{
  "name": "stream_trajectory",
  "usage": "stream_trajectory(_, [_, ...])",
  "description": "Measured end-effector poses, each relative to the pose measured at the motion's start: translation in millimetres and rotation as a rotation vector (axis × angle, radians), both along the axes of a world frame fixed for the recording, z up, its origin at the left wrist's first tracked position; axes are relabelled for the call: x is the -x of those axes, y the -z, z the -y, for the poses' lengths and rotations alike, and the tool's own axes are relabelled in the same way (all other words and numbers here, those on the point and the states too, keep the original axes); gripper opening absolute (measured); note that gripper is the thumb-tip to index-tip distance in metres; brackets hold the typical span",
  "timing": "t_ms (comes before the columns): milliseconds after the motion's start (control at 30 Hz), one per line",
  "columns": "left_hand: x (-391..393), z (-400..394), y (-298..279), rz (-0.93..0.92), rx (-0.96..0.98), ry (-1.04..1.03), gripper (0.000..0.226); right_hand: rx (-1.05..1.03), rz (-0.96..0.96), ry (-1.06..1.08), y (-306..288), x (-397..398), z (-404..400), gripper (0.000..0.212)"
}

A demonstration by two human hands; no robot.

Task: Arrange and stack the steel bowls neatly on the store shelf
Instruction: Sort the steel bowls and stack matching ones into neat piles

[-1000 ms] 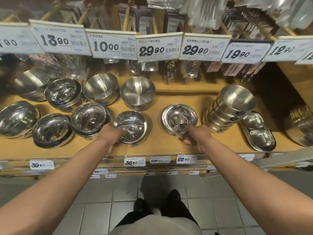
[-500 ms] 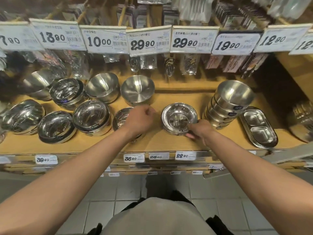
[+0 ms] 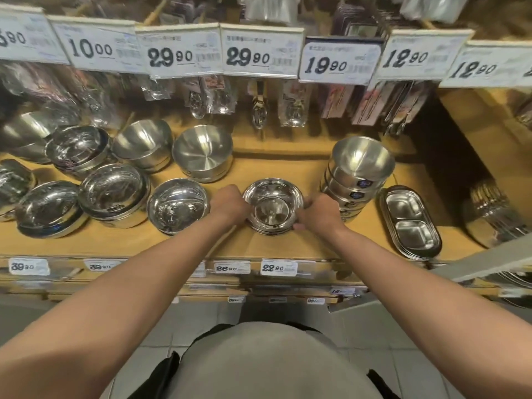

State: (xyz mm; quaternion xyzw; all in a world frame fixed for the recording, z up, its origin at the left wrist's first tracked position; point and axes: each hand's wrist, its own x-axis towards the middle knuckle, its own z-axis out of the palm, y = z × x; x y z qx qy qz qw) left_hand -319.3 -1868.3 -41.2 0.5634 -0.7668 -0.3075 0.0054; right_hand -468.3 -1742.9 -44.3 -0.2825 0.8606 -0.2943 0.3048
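A low stack of small shiny steel bowls (image 3: 273, 205) sits near the front middle of the wooden shelf (image 3: 276, 246). My left hand (image 3: 230, 204) grips its left rim and my right hand (image 3: 318, 213) grips its right rim, fingers curled round the edge. Just left of my left hand stands another shiny bowl (image 3: 177, 205). Behind it is a brushed deep bowl stack (image 3: 202, 152). A tall leaning stack of brushed bowls (image 3: 358, 171) stands close to my right hand.
Several more shiny bowls (image 3: 113, 194) crowd the shelf's left half. A stack of divided oval steel trays (image 3: 410, 223) lies at the right. Price tags (image 3: 260, 54) and hanging packaged spoons (image 3: 259, 110) overhang the back. A metal rail (image 3: 475, 263) juts in at right.
My left hand left the shiny bowl on the left and moved right onto the small bowl stack's left rim. My right hand shifted up to grip its right rim.
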Motion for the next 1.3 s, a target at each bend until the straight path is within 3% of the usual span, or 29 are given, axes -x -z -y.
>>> stream_trajectory(267, [2,1,-9,0.001,0.134,0.000,0.035,0.021,-0.022,-0.028,9,-3,4,0.019])
stream_trajectory(367, [1,3,-9,-0.050,0.143,-0.006,0.030,0.066,-0.039,-0.028,12,-5,2,0.011])
stream_trajectory(867, [-5,2,-6,-0.161,0.141,0.018,0.024,0.029,-0.037,-0.064,18,-8,-1,0.035])
stream_trajectory(1000, [-6,0,-5,-0.192,0.050,-0.049,0.028,0.050,-0.024,-0.048,13,-7,-1,0.018])
stream_trajectory(1100, [-7,-2,-6,-0.208,0.019,-0.058,0.028,0.059,-0.071,-0.042,8,-9,-1,0.027])
stream_trajectory(1300, [-7,1,-7,-0.201,-0.038,-0.064,0.032,0.044,-0.109,-0.033,5,-13,-1,0.007])
